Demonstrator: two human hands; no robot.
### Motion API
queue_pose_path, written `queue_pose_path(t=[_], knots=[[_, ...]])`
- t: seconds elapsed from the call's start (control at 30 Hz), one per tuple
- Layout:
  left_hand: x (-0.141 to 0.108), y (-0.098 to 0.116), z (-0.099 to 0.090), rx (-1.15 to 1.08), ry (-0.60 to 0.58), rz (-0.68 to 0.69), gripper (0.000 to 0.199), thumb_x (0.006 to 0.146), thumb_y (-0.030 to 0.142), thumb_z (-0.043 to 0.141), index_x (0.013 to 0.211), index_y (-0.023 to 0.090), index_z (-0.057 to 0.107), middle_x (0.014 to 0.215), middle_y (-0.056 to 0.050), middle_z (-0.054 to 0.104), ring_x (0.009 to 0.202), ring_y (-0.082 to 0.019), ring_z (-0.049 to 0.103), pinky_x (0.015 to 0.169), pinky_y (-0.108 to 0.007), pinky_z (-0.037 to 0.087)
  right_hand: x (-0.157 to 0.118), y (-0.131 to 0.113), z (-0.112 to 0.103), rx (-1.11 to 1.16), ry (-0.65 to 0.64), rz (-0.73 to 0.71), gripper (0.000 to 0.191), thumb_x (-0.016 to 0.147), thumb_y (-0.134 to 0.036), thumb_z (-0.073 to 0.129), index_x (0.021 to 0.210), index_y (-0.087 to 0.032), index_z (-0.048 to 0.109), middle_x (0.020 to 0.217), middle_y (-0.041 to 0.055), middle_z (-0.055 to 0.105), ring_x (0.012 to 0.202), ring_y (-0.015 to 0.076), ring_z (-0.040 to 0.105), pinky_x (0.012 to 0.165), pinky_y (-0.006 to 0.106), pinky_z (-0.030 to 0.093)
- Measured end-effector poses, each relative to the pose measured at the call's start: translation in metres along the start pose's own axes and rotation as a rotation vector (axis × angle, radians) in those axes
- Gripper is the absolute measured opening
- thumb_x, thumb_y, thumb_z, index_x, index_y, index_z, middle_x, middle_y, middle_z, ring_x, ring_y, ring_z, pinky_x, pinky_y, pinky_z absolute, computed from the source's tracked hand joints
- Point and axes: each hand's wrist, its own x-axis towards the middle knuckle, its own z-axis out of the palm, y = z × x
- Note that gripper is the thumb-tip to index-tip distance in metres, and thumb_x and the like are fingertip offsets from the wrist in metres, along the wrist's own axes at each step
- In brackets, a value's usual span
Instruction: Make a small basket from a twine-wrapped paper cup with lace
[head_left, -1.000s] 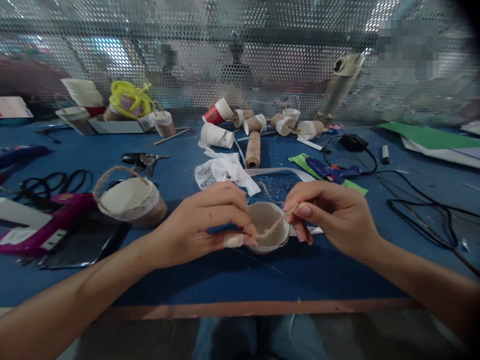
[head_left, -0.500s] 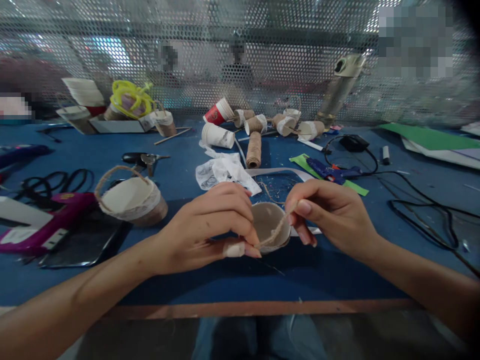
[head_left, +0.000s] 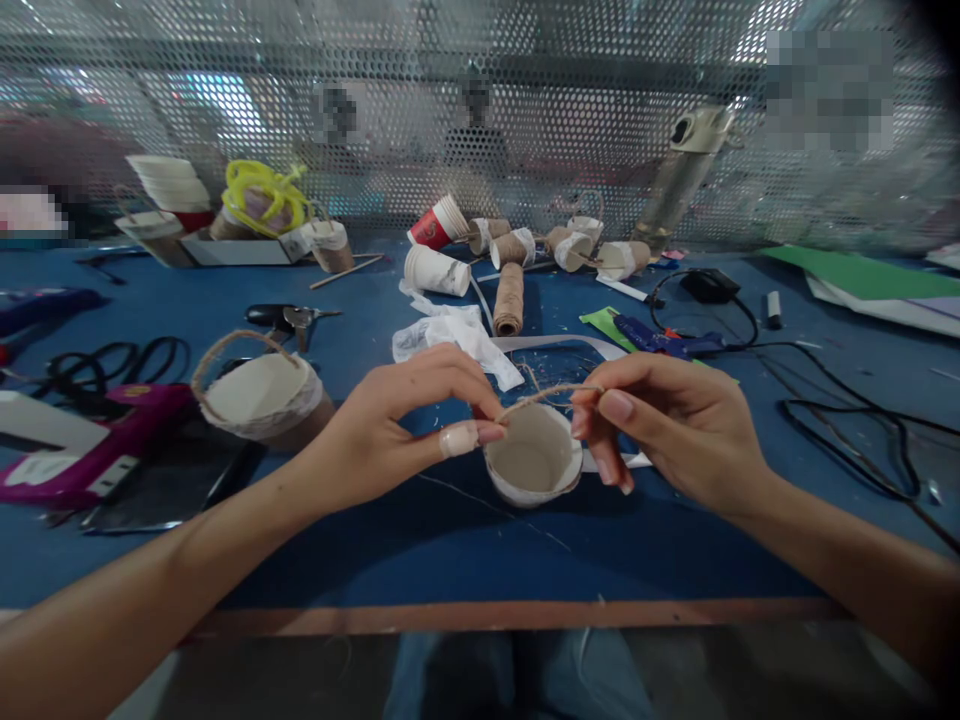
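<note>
Head view: one twisted strand of brown twine (head_left: 551,390), near centre, left end pinched by left hand (head_left: 412,420), right end pinched by right hand (head_left: 667,425). Below it, one round pale-lined cup (head_left: 532,465); farther, one cylindrical brown twine roll (head_left: 508,298).

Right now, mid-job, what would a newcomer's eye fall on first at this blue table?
Probably the left hand and right hand at the centre, pinching a strand of twine between them by the rim of an open cup. After that, the bright yellow coil at the back left and the magenta tool at the near left.
</note>
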Motion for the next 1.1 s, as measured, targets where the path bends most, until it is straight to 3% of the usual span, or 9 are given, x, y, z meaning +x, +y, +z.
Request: queue_pose_path(t=[0.2,0.43,0.73,1.1], knots=[[-0.001,0.000,0.000,-0.035,-0.014,0.006,0.005,0.099,0.026,0.068,0.097,0.024,0.072,0.091,-0.004,0.076,0.089,-0.019,0.068,0.098,-0.039,0.053,0.002,0.002,0.001,-0.023,-0.027,0.009,0.008,0.099,-0.026,0.066,0.097,-0.020,0.072,0.086,0.0012,0.073,0.058,0.0100,0.071,0.046,0.017,0.059],[-0.004,-0.002,-0.002,-0.017,0.004,-0.030,0.007,0.097,0.022,0.069,0.104,0.025,0.071,0.096,-0.002,0.076,0.091,-0.018,0.068,0.101,-0.037,0.052,0.002,0.004,-0.002,-0.105,-0.031,-0.018,0.005,0.098,-0.023,0.068,0.093,-0.021,0.070,0.089,-0.0011,0.067,0.053,0.0056,0.067,0.041,0.013,0.052],[-0.003,-0.001,-0.001,0.034,0.007,-0.048,0.005,0.097,0.021,0.069,0.100,0.021,0.072,0.096,-0.002,0.078,0.092,-0.018,0.067,0.093,-0.032,0.052,0.003,0.006,-0.008,-0.209,-0.086,-0.026,0.005,0.097,-0.025,0.070,0.093,-0.022,0.072,0.087,-0.0011,0.066,0.051,0.0038,0.062,0.047,0.016,0.051],[0.000,0.001,-0.002,-0.044,-0.002,-0.055,0.005,0.095,0.020,0.071,0.093,0.022,0.075,0.097,-0.003,0.072,0.091,-0.017,0.068,0.084,-0.026,0.054,-0.002,0.006,-0.017,-0.317,-0.167,-0.012,0.006,0.100,-0.021,0.065,0.101,-0.023,0.071,0.087,-0.0007,0.072,0.059,0.0085,0.071,0.052,0.017,0.057]])
